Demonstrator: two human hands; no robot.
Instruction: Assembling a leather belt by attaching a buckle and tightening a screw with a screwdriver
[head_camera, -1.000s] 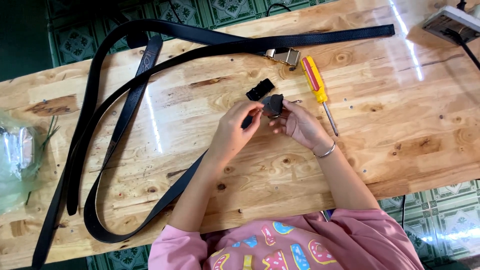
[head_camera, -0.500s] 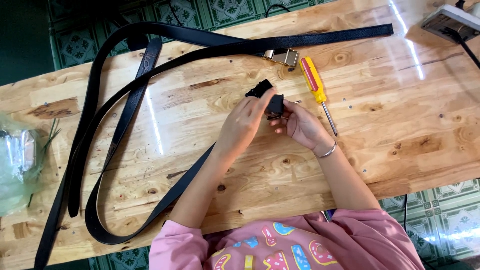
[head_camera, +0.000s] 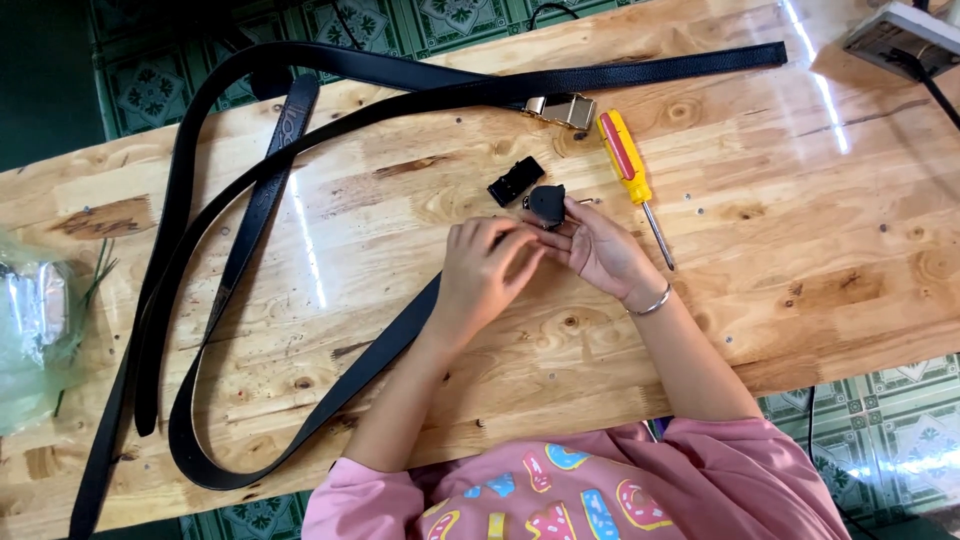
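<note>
Working at the middle of the wooden table (head_camera: 800, 250), both hands close together and touching.

Right hand (head_camera: 597, 250): fingers curled shut around a small black buckle part (head_camera: 547, 204), holding it just above the table, its rounded top poking out past the fingertips. Thin metal bracelet (head_camera: 652, 303) on that wrist.

Left hand (head_camera: 485, 268): fingers bent and closed toward the same part, tips meeting the right hand's fingers. Cannot tell whether pinching the part itself or the end of the black belt (head_camera: 385, 345), which runs out from under this hand toward the near left edge and loops round.

Judging by the layout, about midway:
- Done, apparently: belt end brought up to the hands, 1 black part picked up.
- Not seen as done: any join between belt end and held part, that spot being hidden by the fingers.
- Left lying: a 2nd black part (head_camera: 516, 181) loose on the table just beyond the hands, apart from the belt.
- Untouched: a yellow and red screwdriver (head_camera: 628, 165) just right of the hands, tip pointing toward the near edge.

Farther off: a brass-coloured buckle (head_camera: 563, 110) on a long black strap (head_camera: 680, 68) across the far side, more straps (head_camera: 265, 190) draped over the left end, a clear plastic bag (head_camera: 35, 330) at the left edge.
</note>
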